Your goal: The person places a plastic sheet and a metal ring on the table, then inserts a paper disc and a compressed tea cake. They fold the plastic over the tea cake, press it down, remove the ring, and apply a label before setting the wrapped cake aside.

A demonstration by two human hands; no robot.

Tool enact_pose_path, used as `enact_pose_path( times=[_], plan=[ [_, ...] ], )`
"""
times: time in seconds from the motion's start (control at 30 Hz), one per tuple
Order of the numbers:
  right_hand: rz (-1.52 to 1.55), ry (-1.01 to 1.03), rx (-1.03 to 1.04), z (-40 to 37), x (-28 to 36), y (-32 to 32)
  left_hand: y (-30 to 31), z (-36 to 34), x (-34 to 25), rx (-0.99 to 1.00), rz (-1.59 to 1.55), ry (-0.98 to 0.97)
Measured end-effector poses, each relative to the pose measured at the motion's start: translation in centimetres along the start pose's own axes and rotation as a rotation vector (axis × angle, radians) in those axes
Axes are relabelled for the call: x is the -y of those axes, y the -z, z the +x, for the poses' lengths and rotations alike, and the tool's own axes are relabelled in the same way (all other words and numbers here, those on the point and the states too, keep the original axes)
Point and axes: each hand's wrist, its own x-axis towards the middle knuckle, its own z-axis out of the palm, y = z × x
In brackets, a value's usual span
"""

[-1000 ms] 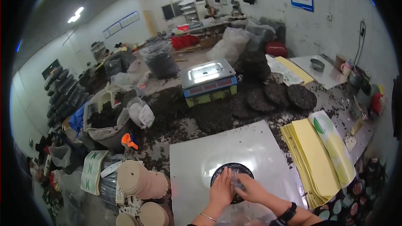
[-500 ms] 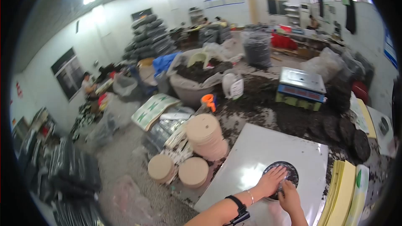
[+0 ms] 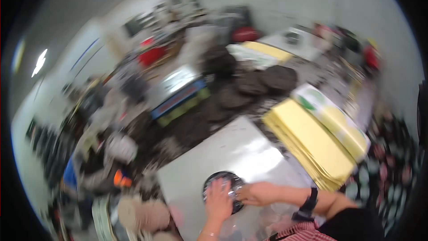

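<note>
A round black disc (image 3: 226,177) with a shiny, film-like sheen lies on a white metal plate (image 3: 191,169). My left hand (image 3: 219,201) rests on the disc with its fingers stretched out over it. At the disc's right side is my right hand (image 3: 256,194), its fingers drawn together at the edge. Motion blur hides what those fingers pinch. A stack of yellow sheets (image 3: 307,143) lies to the right of the plate, and a green-and-white printed pack (image 3: 332,120) sits beside it.
A scale (image 3: 178,87) stands beyond the plate, amid loose dark material. Several dark round cakes (image 3: 278,78) lie at the back. Tan round discs (image 3: 142,214) are stacked at left. Printed tins or packs (image 3: 388,174) fill the right side.
The view has swung to the right, so the plate and both hands appear further left. My left hand stays on the disc; my right hand remains at its right edge.
</note>
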Motion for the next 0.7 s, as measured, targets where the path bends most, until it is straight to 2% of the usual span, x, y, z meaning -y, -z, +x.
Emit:
enact_pose_path(
  times=[0.03, 0.07, 0.1, 0.13, 0.17, 0.2, 0.27, 0.33, 0.37, 0.43, 0.47, 0.57, 0.6, 0.67, 0.7],
  plan=[
    [0.068, -0.186, -0.141, -1.6, -0.7, 2.6, 0.0, -0.4, -0.1, 0.055, 0.054, 0.009],
    [-0.164, -0.283, -0.421, -2.8, -4.2, 3.2, -0.2, -0.7, 0.1, 0.119, 0.054, -0.069],
    [-0.417, -0.376, -0.425, -3.9, -7.1, 7.1, -0.6, -0.6, 0.3, 0.085, 0.065, -0.07],
    [-0.33, -0.467, -0.68, -5.4, -10.5, 9.3, -0.6, -0.8, 0.6, 0.049, 0.078, -0.048],
    [-0.461, -0.611, -0.857, -6.9, -15.0, 10.9, 0.2, -0.6, 0.2, 0.068, 0.029, -0.047],
    [-0.817, -0.502, -1.093, -8.7, -20.2, 12.0, 0.4, -0.7, 0.3, 0.074, 0.031, -0.062],
    [-1.09, -0.659, -0.988, -13.0, -25.0, 14.4, -0.3, -0.4, 0.5, 0.152, 0.046, 0.0],
    [-1.192, -0.704, -0.848, -16.6, -31.9, 14.1, 2.0, 0.6, -0.8, 0.095, 0.038, -0.01],
    [-1.175, -0.711, -0.801, -16.6, -32.8, 14.2, 2.7, 0.7, -1.4, 0.065, 0.03, -0.011],
    [-1.176, -0.708, -0.902, -16.5, -31.6, 13.5, 3.2, 1.2, -1.4, 0.218, -0.016, 0.064],
    [-1.149, -0.719, -0.82, -16.2, -31.2, 13.1, 3.1, 1.3, -1.3, 0.299, -0.037, 0.116],
    [-1.098, -0.675, -1.129, -14.5, -30.8, 13.8, 2.1, 1.2, -0.7, 0.341, -0.007, 0.098],
    [-1.105, -0.683, -1.102, -14.1, -30.5, 13.8, 2.1, 1.2, -0.7, 0.341, 0.013, 0.098],
    [-0.585, -0.917, -1.315, -13.4, -29.4, 14.4, 2.2, 1.2, -0.8, 0.322, 0.036, 0.106],
    [-0.589, -0.899, -1.327, -13.4, -29.0, 15.1, 2.5, 1.4, -0.9, 0.318, 0.018, 0.097]
  ],
)
